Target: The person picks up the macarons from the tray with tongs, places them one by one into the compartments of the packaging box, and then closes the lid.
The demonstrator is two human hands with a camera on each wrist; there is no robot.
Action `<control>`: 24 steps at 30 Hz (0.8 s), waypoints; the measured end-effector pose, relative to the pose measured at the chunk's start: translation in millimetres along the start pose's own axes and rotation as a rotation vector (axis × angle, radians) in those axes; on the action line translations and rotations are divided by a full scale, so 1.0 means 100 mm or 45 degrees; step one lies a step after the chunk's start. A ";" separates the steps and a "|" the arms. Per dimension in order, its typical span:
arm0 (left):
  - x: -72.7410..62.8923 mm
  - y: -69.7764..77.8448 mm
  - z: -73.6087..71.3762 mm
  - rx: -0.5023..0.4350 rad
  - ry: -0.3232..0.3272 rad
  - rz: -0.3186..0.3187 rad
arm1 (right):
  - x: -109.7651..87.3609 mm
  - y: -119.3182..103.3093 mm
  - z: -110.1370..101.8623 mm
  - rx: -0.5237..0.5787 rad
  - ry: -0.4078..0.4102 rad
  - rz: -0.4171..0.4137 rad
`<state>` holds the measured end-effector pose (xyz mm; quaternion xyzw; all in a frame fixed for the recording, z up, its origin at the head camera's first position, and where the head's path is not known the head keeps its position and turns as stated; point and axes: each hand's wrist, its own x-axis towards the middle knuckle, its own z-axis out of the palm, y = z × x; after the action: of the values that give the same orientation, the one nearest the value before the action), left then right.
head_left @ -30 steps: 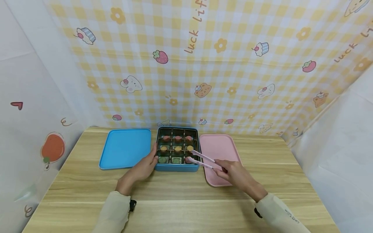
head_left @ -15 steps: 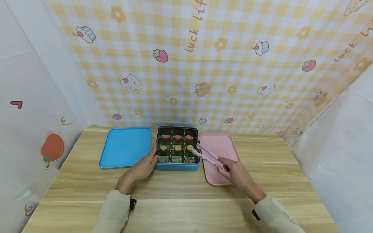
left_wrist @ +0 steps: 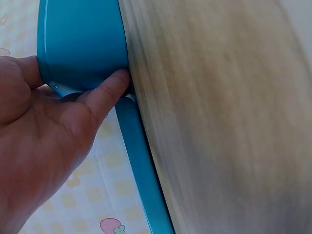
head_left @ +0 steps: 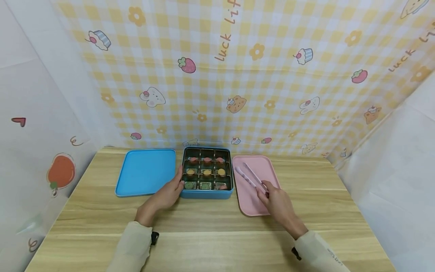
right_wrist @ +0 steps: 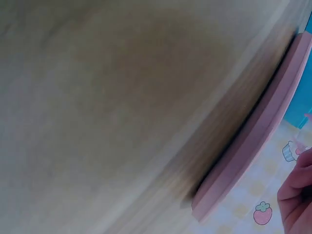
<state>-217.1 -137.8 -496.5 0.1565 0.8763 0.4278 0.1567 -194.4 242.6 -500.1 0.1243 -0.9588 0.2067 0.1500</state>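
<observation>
My left hand (head_left: 168, 192) rests against the left side of the blue tin box (head_left: 205, 195). The left wrist view shows its fingers pressing straight against the box's blue wall (left_wrist: 83, 41). Several compartments in the box hold small pieces: reddish in the back row, yellow in the middle, green at front left. A pinkish piece (head_left: 222, 187) lies in the front right compartment. My right hand (head_left: 276, 200) holds pale tongs (head_left: 249, 180) over the pink tray (head_left: 250, 204). The tong tips are apart with nothing between them. Only part of that hand shows in the right wrist view.
A blue lid (head_left: 147, 173) lies left of the box. The pink tray stands close to the box's right side, all on a wooden table (head_left: 204, 241). A patterned cloth (head_left: 210, 87) hangs behind, with white sheets at both sides.
The tongs have moved right, from the front right compartment to over the pink tray. The pinkish piece, earlier at their tips, lies in that compartment. My left hand has stayed put.
</observation>
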 end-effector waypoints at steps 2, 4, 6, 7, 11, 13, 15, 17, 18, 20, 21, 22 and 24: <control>0.00 0.00 0.00 -0.004 -0.004 0.001 | -0.01 0.00 0.01 -0.023 -0.009 0.033; -0.01 0.00 0.00 -0.004 -0.010 0.008 | -0.02 0.01 0.03 -0.043 -0.018 0.059; -0.01 0.00 0.00 -0.002 -0.010 0.016 | -0.04 0.02 0.04 -0.063 -0.023 0.077; -0.01 0.00 0.00 -0.003 -0.011 0.017 | -0.04 0.02 0.05 -0.072 -0.023 0.079; -0.01 0.00 0.00 0.000 -0.009 0.024 | -0.07 0.02 0.06 -0.114 -0.032 0.100; -0.01 0.00 0.00 -0.003 -0.011 0.021 | -0.08 0.00 0.05 -0.135 -0.058 0.129; -0.02 0.01 0.00 -0.005 -0.011 0.019 | -0.08 -0.01 0.04 -0.153 -0.100 0.167; -0.02 0.01 -0.01 -0.002 -0.010 0.013 | -0.08 -0.03 0.02 -0.171 -0.148 0.200; -0.02 0.01 -0.01 -0.002 -0.009 0.010 | -0.08 -0.04 0.01 -0.177 -0.170 0.211; -0.02 0.01 0.00 -0.002 -0.006 0.005 | -0.08 -0.06 0.00 -0.191 -0.212 0.225; -0.02 0.01 0.00 -0.001 -0.004 0.002 | -0.08 -0.07 -0.01 -0.200 -0.231 0.231; -0.02 0.01 0.00 -0.003 -0.002 0.001 | -0.08 -0.07 -0.01 -0.207 -0.247 0.234; -0.03 0.01 0.00 -0.002 0.004 0.000 | -0.08 -0.08 -0.01 -0.216 -0.274 0.244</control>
<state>-214.5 -137.8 -495.6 0.1559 0.8761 0.4289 0.1555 -184.6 237.8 -498.6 0.0407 -0.9908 0.1237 0.0362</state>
